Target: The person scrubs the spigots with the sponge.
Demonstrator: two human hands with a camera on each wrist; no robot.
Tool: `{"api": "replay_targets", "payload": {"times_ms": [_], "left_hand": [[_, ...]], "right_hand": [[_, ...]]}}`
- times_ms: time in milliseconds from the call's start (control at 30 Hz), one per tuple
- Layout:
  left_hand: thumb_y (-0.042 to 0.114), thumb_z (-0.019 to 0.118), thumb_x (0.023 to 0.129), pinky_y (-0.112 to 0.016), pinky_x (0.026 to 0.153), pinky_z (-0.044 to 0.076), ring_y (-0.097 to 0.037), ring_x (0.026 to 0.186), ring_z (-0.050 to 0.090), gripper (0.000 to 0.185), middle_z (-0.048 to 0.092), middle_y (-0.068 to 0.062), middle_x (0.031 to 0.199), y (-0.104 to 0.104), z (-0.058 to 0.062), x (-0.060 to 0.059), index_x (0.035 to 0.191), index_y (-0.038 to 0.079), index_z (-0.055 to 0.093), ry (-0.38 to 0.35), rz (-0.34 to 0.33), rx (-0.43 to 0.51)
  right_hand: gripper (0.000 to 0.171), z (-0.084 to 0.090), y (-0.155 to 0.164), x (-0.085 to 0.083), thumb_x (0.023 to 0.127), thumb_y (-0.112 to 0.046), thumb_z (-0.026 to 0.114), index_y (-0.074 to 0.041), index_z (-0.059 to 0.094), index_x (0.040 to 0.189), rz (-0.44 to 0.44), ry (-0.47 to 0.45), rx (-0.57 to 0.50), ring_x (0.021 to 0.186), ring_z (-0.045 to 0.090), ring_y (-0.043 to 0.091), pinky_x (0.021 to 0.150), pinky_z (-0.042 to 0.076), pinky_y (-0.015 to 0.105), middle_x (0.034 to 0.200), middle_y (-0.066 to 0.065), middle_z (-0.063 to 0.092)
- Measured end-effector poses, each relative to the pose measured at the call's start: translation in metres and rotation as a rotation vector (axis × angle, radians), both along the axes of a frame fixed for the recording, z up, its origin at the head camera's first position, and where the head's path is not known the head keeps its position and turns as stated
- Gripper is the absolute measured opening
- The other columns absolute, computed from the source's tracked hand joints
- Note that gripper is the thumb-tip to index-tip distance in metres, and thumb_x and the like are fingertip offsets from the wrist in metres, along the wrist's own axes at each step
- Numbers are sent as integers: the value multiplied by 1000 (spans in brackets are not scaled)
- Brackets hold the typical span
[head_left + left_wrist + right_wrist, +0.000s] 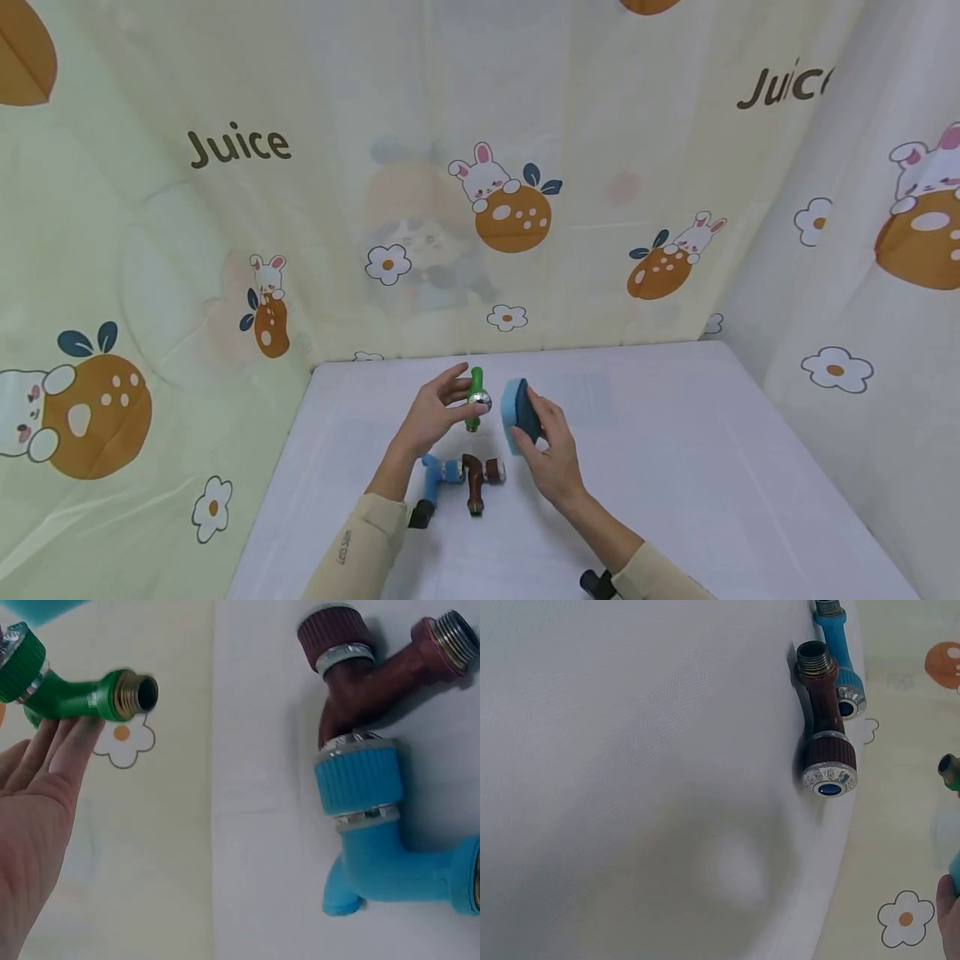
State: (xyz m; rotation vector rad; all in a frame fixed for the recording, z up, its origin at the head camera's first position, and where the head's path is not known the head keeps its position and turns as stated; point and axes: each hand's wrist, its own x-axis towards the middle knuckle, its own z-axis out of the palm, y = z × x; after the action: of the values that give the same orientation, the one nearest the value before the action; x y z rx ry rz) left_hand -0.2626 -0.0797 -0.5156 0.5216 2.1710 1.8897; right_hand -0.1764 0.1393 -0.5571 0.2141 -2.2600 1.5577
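Head: your left hand [437, 412] pinches green tap [477, 382] above white table [675, 467]; your right hand [555, 460] grips blue sponge [528, 414] just beside it. Left wrist: blue tap [379, 859], brown tap [375, 688] lie close together on table. Right wrist: your sponge, green tap partly cut off at edge.

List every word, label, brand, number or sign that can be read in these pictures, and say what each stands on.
"Juice": left part of the printed backdrop.
"Juic": right part of the backdrop; a last letter shows only partly.
"Less...": left sleeve, seemingly; the rest is too small to read.
Silver cap of the brown tap: marks too small to tell whether they are lettering.
Green tap, blue sponge: nothing readable.
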Motion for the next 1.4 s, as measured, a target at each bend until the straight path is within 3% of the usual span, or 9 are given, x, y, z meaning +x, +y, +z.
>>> {"api": "replay_targets", "payload": {"times_ms": [267, 500, 767, 1033, 1233, 1400], "left_hand": [[20, 83, 90, -42, 108, 53, -24, 127, 64, 75, 62, -11, 146, 4, 6, 3, 156, 18, 47, -83, -83, 81], [12, 79, 93, -30, 99, 57, -19, 117, 67, 70, 60, -15, 147, 6, 11, 5, 155, 15, 48, -109, -160, 130], [22, 82, 91, -36, 109, 52, -24, 134, 62, 72, 56, -13, 153, 5, 12, 8, 154, 12, 49, -143, -212, 146], [26, 81, 92, -39, 113, 48, -24, 138, 56, 68, 55, -8, 155, 2, 10, 9, 152, 11, 52, -181, -275, 147], [34, 87, 86, -44, 119, 42, -26, 151, 43, 76, 57, -9, 153, -1, 11, 11, 150, 8, 55, -166, -302, 150], [36, 88, 84, -43, 116, 46, -26, 145, 50, 78, 59, -11, 150, -3, 15, 12, 149, 8, 55, -136, -321, 118]], "right_hand": [[64, -2, 0, 0, 102, -16, 66, -22, 41, 160, 29, 80, -10, 134, 53, 34, 104, 52, 62, 152, 12, 48], [65, -1, -1, 0, 101, -9, 65, -22, 40, 161, 65, 140, 9, 135, 53, 27, 106, 51, 57, 153, 8, 48], [67, 2, -3, 2, 101, -11, 65, -24, 40, 161, 90, 132, 30, 133, 53, 21, 107, 52, 46, 153, 5, 48], [68, 4, -5, 6, 97, -4, 66, -13, 41, 160, 110, 255, 69, 139, 48, 24, 113, 41, 21, 156, 11, 44], [68, 9, -7, 7, 94, 0, 66, -9, 43, 158, 163, 307, 71, 139, 43, 21, 114, 39, 18, 158, 13, 41], [65, 11, -7, 7, 94, -3, 68, -9, 47, 156, 144, 327, 130, 138, 45, 27, 113, 41, 18, 156, 15, 43]]}}
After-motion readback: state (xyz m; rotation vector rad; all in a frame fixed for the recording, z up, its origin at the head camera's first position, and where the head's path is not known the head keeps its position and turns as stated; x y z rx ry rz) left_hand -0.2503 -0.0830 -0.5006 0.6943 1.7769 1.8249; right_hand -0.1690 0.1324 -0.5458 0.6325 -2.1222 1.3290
